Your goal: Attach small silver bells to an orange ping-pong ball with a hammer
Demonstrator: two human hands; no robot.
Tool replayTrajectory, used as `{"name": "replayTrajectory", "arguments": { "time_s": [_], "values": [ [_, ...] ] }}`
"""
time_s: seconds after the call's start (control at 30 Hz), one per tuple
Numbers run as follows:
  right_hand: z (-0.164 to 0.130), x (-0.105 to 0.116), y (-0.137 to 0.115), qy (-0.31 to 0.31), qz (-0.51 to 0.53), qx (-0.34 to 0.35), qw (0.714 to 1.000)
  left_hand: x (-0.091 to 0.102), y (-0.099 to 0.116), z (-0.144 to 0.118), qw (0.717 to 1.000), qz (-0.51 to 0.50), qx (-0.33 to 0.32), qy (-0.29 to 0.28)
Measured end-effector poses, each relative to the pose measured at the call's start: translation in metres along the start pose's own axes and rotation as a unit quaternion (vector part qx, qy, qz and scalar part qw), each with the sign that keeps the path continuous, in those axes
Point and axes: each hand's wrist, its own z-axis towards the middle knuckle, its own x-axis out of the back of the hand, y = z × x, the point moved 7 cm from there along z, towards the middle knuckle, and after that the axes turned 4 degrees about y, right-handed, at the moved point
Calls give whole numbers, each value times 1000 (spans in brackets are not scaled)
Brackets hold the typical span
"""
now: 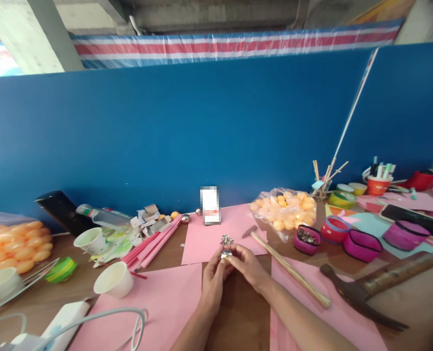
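Observation:
My left hand (215, 275) and my right hand (248, 265) meet at the middle of the table, their fingertips closed around a small ball (226, 254). Shiny silver covers the ball's top, and a bit of yellow-orange shows lower down; my fingers hide its sides. Just beyond the fingertips, on pink paper (197, 246), lies a little heap of shiny silver pieces (227, 239), probably tacks. Right of my right hand a small hammer with a pale wooden handle (292, 270) lies slantwise.
At the right are a big claw hammer (366, 292) and a magenta container (307, 240) holding small metal pieces. Bags of orange balls lie right (285, 209) and left (15, 246). A paper cup (113, 280) and a white power strip (63, 324) with cables are at left. A blue partition (216, 131) stands behind.

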Motion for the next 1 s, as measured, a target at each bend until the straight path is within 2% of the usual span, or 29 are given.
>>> {"name": "replayTrajectory", "arguments": {
  "time_s": [0.13,0.33,0.77,1.0],
  "values": [
    [-1,-3,-4,-13,-13,13,1000,4,0,0,1000,-11,13,22],
    [-4,-10,-12,-34,-39,49,997,7,-1,1,1000,3,11,23],
    [0,-4,-1,-12,-12,16,1000,8,-6,3,998,-56,35,23],
    [-2,-4,-7,-23,5,13,1000,8,-5,2,998,-52,38,20]
  ]
}}
